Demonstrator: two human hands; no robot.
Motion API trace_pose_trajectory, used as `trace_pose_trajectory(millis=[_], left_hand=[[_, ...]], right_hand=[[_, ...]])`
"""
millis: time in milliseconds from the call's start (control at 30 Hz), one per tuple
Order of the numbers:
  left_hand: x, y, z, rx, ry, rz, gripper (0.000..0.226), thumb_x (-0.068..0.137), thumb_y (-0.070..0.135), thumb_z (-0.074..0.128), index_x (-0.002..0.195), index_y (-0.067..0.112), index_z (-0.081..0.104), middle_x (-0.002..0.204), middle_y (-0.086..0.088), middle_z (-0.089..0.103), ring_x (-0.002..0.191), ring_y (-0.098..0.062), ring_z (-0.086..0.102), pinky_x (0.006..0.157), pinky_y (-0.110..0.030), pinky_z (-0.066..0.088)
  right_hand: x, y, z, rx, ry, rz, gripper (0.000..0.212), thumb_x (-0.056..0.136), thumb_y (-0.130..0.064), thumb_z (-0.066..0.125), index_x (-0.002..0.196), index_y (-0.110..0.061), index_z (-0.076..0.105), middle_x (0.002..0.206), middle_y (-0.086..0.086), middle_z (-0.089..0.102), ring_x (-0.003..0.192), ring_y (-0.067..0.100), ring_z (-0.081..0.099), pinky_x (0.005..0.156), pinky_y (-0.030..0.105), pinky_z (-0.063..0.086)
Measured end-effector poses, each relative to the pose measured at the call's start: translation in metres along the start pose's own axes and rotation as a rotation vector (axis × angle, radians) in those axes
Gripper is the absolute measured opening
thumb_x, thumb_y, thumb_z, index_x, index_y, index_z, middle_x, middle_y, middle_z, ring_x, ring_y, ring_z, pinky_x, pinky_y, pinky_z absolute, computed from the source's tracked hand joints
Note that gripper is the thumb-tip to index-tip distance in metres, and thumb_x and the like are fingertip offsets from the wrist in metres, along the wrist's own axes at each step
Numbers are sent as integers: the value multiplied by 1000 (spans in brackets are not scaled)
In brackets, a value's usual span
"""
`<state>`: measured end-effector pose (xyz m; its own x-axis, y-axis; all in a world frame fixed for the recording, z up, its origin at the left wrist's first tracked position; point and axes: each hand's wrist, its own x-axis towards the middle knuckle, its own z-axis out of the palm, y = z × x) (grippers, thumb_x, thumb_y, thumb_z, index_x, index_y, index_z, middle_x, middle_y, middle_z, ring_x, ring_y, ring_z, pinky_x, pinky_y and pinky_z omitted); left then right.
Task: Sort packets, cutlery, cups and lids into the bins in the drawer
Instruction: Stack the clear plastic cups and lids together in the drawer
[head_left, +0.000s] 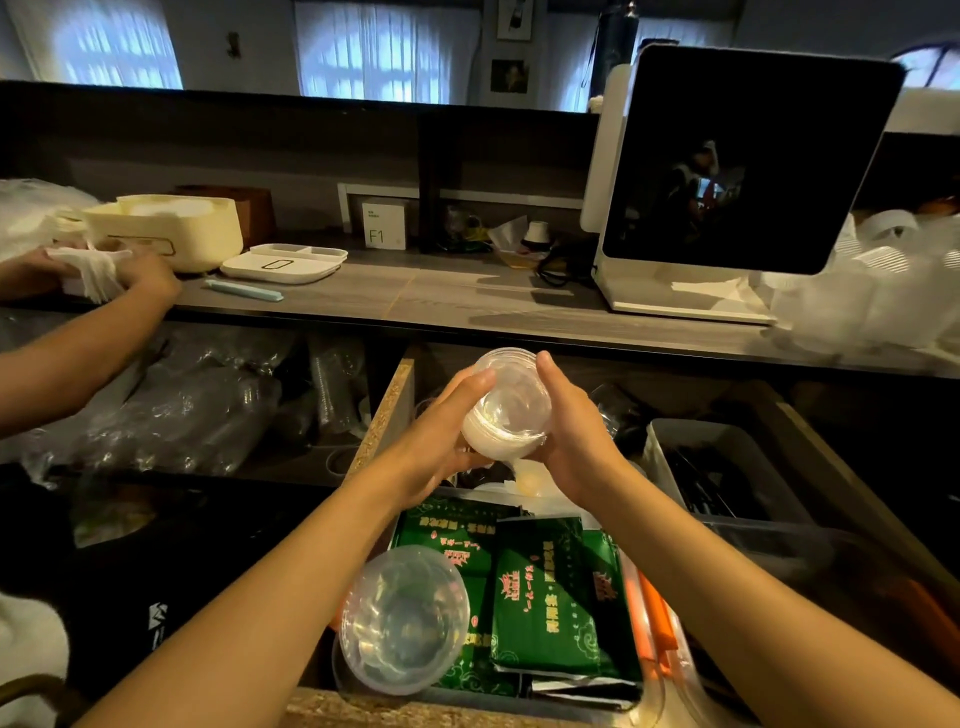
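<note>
Dim room, curtained windows (387, 49), grey counter (441, 291)

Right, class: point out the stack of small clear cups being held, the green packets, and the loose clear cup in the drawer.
stack of small clear cups (511, 402), head view, clear side wall.
green packets (545, 608), head view, front face.
loose clear cup (402, 618), head view, inside bottom.

Drawer crowded near, open toward far right.
Green packets (550, 597) and a clear cup (402, 621) fill the near bin; grey bin (675, 441) at right holds dark cutlery; counter edge (519, 332) overhangs behind.
</note>
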<state>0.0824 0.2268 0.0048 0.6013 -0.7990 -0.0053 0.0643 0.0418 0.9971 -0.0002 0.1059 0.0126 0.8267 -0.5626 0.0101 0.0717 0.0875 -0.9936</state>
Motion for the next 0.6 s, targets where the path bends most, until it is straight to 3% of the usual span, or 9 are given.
trace_pose_trajectory(millis=[67, 200, 333, 433, 500, 533, 600], left_hand=[[1, 3, -4, -17, -17, -29, 39, 96, 52, 50, 129, 30, 55, 126, -8, 67, 110, -26, 69, 93, -44, 57], [8, -2, -12, -101, 142, -46, 20, 101, 40, 48, 116, 29, 56, 125, -16, 62, 108, -35, 67, 81, -46, 61], [19, -4, -27, -114, 340, -33, 21, 98, 41, 55, 115, 29, 56, 125, -15, 59, 106, -35, 67, 75, -44, 62], [22, -11, -33, -115, 398, -28, 28, 97, 43, 56, 122, 30, 55, 121, -11, 59, 102, -33, 68, 75, -45, 62], [23, -14, -34, -111, 370, -27, 27, 97, 45, 55, 120, 31, 57, 117, -9, 61, 99, -31, 69, 75, -47, 62], [24, -16, -35, -99, 364, -21, 27, 97, 45, 56, 119, 30, 58, 117, -8, 62, 99, -29, 70, 74, -46, 62], [28, -21, -37, -78, 361, -3, 33, 95, 48, 59, 122, 29, 60, 121, -9, 64, 101, -29, 70, 69, -41, 61]], right_hand=[[1, 1, -2, 0, -40, 21, 48, 97, -57, 40, 117, -22, 67, 113, 9, 70, 102, 27, 67, 86, 46, 55], [15, -4, -15, -9, -134, 87, 62, 96, -63, 29, 118, -20, 68, 117, 8, 68, 109, 27, 63, 95, 47, 50], [46, 4, -42, -81, 179, 80, 48, 99, -50, 42, 107, -12, 69, 110, 10, 68, 100, 24, 63, 91, 40, 51], [67, 24, -60, -456, 249, 73, 37, 91, -40, 64, 110, -9, 70, 101, 8, 67, 85, 16, 60, 72, 28, 47], [78, 40, -65, -658, 209, 114, 49, 85, -42, 71, 119, -7, 67, 110, 10, 68, 95, 19, 63, 77, 30, 51], [83, 46, -67, -709, 227, 131, 51, 83, -42, 72, 117, -4, 67, 109, 13, 69, 96, 23, 65, 79, 35, 53], [91, 56, -71, -813, 286, 147, 46, 82, -43, 74, 97, 0, 69, 92, 16, 70, 81, 25, 66, 73, 39, 54]])
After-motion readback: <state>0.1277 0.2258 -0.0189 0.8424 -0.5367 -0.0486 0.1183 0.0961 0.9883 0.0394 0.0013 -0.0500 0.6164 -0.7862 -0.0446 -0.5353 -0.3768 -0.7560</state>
